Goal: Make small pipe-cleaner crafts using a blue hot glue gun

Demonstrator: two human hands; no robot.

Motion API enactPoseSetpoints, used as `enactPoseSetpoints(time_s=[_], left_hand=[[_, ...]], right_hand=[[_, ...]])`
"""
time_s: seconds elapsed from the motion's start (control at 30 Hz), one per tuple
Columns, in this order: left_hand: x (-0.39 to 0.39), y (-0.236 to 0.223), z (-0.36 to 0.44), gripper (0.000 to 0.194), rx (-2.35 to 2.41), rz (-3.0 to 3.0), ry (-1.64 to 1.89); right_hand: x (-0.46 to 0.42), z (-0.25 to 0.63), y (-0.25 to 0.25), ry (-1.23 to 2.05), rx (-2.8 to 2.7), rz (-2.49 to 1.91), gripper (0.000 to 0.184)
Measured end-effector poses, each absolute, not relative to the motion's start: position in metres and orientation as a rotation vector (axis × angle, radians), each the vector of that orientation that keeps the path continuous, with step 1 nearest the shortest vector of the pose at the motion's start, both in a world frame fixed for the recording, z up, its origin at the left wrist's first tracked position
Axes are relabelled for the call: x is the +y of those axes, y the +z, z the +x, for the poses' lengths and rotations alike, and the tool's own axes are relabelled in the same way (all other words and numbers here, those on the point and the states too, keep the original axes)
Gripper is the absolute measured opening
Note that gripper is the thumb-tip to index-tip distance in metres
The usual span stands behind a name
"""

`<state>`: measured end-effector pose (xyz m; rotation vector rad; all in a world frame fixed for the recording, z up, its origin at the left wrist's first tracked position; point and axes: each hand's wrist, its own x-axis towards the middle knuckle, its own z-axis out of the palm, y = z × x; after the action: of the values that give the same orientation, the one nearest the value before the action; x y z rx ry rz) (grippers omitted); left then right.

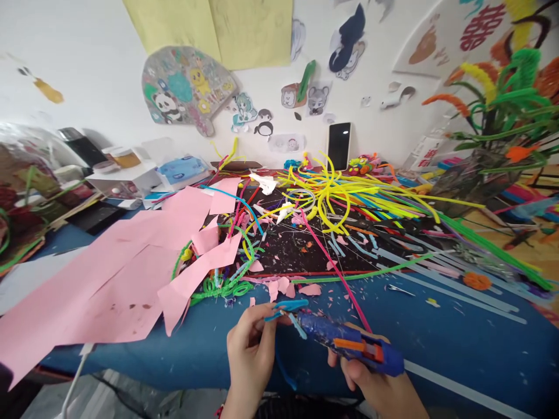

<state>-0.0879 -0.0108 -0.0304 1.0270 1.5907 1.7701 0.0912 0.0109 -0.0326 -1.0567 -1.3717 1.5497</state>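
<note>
My right hand (pixel 375 381) grips a blue glue gun (pixel 349 340) with an orange trigger, its nozzle pointing left. My left hand (pixel 251 349) pinches a light blue pipe cleaner piece (pixel 286 307) right at the nozzle, near the front edge of the blue table (pixel 437 343). Both hands are low in the view, just in front of a black work mat (pixel 301 250) speckled with scraps.
Pink paper sheets (pixel 109 285) spread over the table's left. A tangle of yellow pipe cleaners (pixel 332 195) lies at the back, glue sticks (pixel 454 279) at right. A phone (pixel 339 145) leans on the wall; a vase of pipe-cleaner flowers (pixel 484 145) stands far right.
</note>
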Motion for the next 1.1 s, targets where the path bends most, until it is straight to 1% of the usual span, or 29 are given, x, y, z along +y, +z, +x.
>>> enactPoseSetpoints(time_s=[0.07, 0.2, 0.47, 0.6, 0.77, 0.97, 1.1], left_hand=[[-0.011, -0.030, -0.088, 0.012, 1.595, 1.027, 1.767], [-0.011, -0.032, -0.090, 0.009, 1.589, 1.042, 1.763], [-0.011, -0.038, -0.096, 0.005, 1.611, 1.192, 1.737], [-0.011, -0.035, -0.093, 0.004, 1.620, 1.169, 1.720], [-0.011, -0.029, -0.088, 0.009, 1.646, 1.038, 1.745], [-0.011, -0.028, -0.086, 0.007, 1.572, 1.002, 1.762], [-0.010, -0.028, -0.086, 0.005, 1.542, 1.010, 1.764]], right_hand=[[0.012, 0.091, -0.033, 1.531, -1.440, -1.056, 0.045], [0.014, 0.095, -0.037, 1.521, -1.551, -1.030, 0.047], [0.012, 0.094, -0.039, 1.507, -1.573, -1.119, 0.043], [0.012, 0.093, -0.036, 1.493, -1.566, -1.162, 0.044], [0.011, 0.092, -0.036, 1.424, -1.569, -1.195, 0.047], [0.010, 0.092, -0.040, 1.431, -1.564, -1.187, 0.044], [0.011, 0.092, -0.041, 1.413, -1.561, -1.184, 0.045]])
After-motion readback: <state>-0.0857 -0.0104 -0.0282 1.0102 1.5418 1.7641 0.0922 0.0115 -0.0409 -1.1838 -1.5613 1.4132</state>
